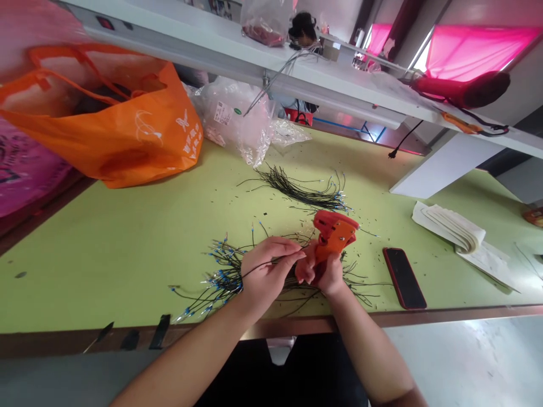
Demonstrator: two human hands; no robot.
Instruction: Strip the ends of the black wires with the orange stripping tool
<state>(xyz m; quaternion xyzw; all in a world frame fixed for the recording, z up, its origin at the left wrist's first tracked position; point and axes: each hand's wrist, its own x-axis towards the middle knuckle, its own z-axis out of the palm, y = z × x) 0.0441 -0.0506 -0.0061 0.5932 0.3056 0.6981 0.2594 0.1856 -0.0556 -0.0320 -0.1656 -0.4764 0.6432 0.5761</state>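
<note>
My left hand (269, 265) pinches a thin black wire (271, 261) between thumb and fingertips. The wire's end points toward the tool on the right. Wrapped around the handles of an orange and red wire stripper (337, 232) is my right hand (324, 271). Whether the wire's tip reaches the tool's jaws I cannot tell. Under both hands lies a pile of black wires (229, 271), many with blue ends pointing left. A second bundle of black wires (297, 189) rests farther back, its blue ends to the right.
A phone (404, 278) lies right of the wires, with folded white cloth or paper (453, 229) beyond it. An orange bag (139, 130) and clear plastic bags (237, 116) stand at the back left. Above runs a white shelf (203, 39). A person (303, 31) is behind it.
</note>
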